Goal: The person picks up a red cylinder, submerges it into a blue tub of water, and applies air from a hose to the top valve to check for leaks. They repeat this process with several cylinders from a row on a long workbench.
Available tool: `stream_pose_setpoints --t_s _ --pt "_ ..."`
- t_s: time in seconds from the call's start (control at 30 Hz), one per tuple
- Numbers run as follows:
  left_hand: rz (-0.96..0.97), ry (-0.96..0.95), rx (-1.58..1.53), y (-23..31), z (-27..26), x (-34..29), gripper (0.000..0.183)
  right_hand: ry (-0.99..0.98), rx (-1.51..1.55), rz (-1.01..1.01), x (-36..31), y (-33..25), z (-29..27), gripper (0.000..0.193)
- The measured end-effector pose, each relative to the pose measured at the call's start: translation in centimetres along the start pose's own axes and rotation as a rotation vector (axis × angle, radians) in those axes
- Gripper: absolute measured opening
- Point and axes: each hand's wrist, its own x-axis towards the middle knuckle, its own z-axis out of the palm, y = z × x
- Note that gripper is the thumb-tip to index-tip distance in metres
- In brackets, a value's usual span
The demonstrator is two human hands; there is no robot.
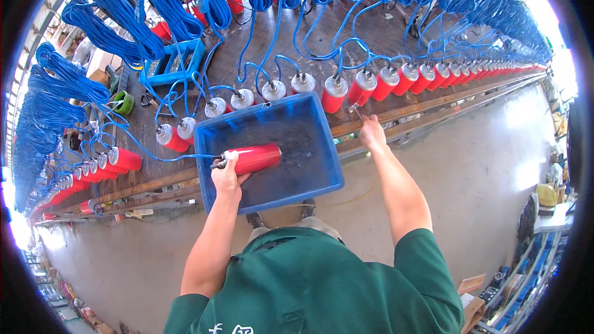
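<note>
One blue bin (322, 148) on the bench — just the one — and one red cylinder (257, 158) lying in it. One blue frame (175, 62), one green tape roll (124, 102). The red cylinders in the row (396, 80) — too many to count.

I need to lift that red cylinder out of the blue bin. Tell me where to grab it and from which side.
Take the red cylinder around its smooth mid-body, coming down from above. It lies on its side in the blue bin, the top clear. The left hand already occupies the fitting end, so grip right of it; the round body likely suits a wrap grip.
</note>
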Motion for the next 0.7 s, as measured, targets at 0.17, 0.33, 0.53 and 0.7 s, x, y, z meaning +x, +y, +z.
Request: stream_pose_setpoints --t_s 0.17,0.33,0.53,0.7 --pt "-0.244 -0.054 -0.03 -0.7 -1.7 1.9 0.052 0.176 0.039 -0.103 0.1 -1.5 1.2 0.037" --pt "-0.36 -0.133 0.063 0.4 -3.3 1.9 0.056 0.143 -0.107 -0.058 0.5 -3.5 1.7 0.038" --pt "-0.335 -0.205 0.208 2.1 -5.5 -0.2 0.065 0.164 -0.061 -0.016 -0.7 -4.7 1.2 0.046" --pt "-0.218 -0.28 0.424 3.3 -6.5 -2.1 0.07 0.331 0.347 -0.088 -3.6 -5.1 -0.5 0.041"
